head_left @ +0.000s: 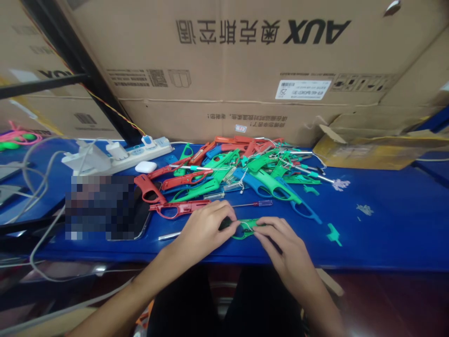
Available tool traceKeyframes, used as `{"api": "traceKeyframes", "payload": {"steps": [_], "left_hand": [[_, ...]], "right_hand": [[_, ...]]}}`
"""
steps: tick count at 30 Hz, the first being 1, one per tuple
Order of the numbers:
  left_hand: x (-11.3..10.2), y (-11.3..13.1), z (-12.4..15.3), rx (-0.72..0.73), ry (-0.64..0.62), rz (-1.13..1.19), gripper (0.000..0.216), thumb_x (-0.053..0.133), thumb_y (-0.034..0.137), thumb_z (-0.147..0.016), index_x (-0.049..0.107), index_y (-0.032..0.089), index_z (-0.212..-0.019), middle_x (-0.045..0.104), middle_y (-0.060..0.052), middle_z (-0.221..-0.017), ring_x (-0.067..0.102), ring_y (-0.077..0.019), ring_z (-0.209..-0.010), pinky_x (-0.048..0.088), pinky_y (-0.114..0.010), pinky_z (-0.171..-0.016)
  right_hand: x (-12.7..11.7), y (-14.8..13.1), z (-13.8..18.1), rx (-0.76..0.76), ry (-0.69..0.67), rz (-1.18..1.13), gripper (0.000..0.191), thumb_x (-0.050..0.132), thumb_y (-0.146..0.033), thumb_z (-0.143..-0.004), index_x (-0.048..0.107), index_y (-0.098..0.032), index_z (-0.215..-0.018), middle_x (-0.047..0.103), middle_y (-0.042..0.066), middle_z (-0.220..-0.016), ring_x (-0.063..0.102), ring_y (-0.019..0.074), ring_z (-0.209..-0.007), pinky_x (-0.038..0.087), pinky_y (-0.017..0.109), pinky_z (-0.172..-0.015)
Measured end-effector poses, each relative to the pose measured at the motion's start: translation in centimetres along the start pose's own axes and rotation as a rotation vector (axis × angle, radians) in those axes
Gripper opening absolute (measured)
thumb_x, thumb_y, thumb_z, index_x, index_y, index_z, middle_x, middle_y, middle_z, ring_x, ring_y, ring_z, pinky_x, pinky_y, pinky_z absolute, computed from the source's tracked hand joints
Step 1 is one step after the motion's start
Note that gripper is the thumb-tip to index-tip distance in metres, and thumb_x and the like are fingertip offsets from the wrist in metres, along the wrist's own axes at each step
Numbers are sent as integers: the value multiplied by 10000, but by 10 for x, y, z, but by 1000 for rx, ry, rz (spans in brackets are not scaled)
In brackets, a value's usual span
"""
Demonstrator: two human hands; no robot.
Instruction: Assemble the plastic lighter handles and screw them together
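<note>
My left hand (pixel 205 227) and my right hand (pixel 280 243) meet over a small green plastic part (pixel 245 228) at the near edge of the blue table (pixel 386 234). Both hands pinch it, fingers curled, the left from the left end and the right from the right end. A thin white string or spring shows on the part. Just behind my hands lie a red plastic toy-gun shell (pixel 178 207) and a slim screwdriver (pixel 254 204) with a red and blue handle. Further back is a heap of red, green and blue plastic shells (pixel 238 171).
A phone (pixel 140 217) lies left of my hands. A white power strip (pixel 126 157) with plugs and cables sits at back left. Large cardboard boxes (pixel 245 70) wall off the back. Loose green bits (pixel 333 234) lie to the right.
</note>
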State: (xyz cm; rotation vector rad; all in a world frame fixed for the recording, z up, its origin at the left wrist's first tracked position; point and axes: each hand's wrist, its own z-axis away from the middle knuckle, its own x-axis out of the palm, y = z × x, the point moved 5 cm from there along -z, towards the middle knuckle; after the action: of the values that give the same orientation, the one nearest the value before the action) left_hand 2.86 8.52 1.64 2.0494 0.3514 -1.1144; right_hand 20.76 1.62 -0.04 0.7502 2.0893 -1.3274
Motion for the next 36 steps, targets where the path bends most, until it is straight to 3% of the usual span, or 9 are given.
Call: {"api": "traceKeyframes", "payload": {"steps": [4, 11, 17, 22, 26, 32, 36], "left_hand": [[3, 3, -1, -12, -9, -31, 170, 675, 259, -965, 588, 195, -834, 679, -3, -896, 659, -175, -821, 499, -291, -705], [5, 15, 1, 164, 40, -262, 208, 497, 302, -1072, 585, 181, -927, 687, -34, -940, 653, -180, -837, 488, -291, -660], [7, 8, -1, 17, 29, -190, 154, 578, 314, -1033, 585, 203, -927, 701, -21, -939, 674, -198, -856, 496, -303, -678], [5, 5, -4, -131, 57, -70, 105, 702, 305, -958, 642, 241, -1017, 741, 17, -939, 710, -192, -861, 501, -294, -693], [7, 10, -6, -121, 20, -120, 154, 639, 305, -999, 711, 229, -886, 731, 1, -897, 694, -191, -854, 468, -288, -645], [11, 13, -3, -47, 50, -199, 202, 583, 338, -1031, 729, 221, -954, 737, -14, -944, 680, -203, -885, 484, -304, -668], [4, 13, 0, 17, 91, -262, 177, 618, 352, -1008, 704, 205, -1053, 753, -28, -1007, 677, -248, -954, 538, -363, -787]], "right_hand": [[0, 0, 0, 9, -10, 7, 201, 509, -243, -1052, 710, -252, -1035, 687, 67, -1142, 647, 223, -1059, 536, 383, -948], [-1, -1, 0, 8, -1, 22, 218, 504, -254, -1049, 722, -258, -1033, 699, 69, -1135, 661, 224, -1048, 565, 356, -891], [1, -2, 0, -13, 8, 58, 174, 520, -260, -1047, 694, -244, -1050, 695, 70, -1130, 657, 230, -1059, 551, 364, -916], [4, -3, 1, -61, 6, 181, 224, 531, -251, -1040, 655, -246, -1227, 701, 85, -1185, 654, 265, -1072, 545, 433, -927], [4, -6, 1, -114, -7, 221, 256, 493, -219, -1050, 683, -242, -1219, 700, 93, -1190, 655, 256, -1062, 560, 418, -904], [4, -7, 0, -106, -8, 227, 244, 509, -237, -1047, 690, -239, -1210, 697, 95, -1200, 643, 259, -1084, 556, 420, -919], [3, -9, 0, -93, 8, 237, 234, 522, -263, -1044, 686, -239, -1209, 698, 91, -1189, 648, 266, -1065, 549, 419, -897]]}}
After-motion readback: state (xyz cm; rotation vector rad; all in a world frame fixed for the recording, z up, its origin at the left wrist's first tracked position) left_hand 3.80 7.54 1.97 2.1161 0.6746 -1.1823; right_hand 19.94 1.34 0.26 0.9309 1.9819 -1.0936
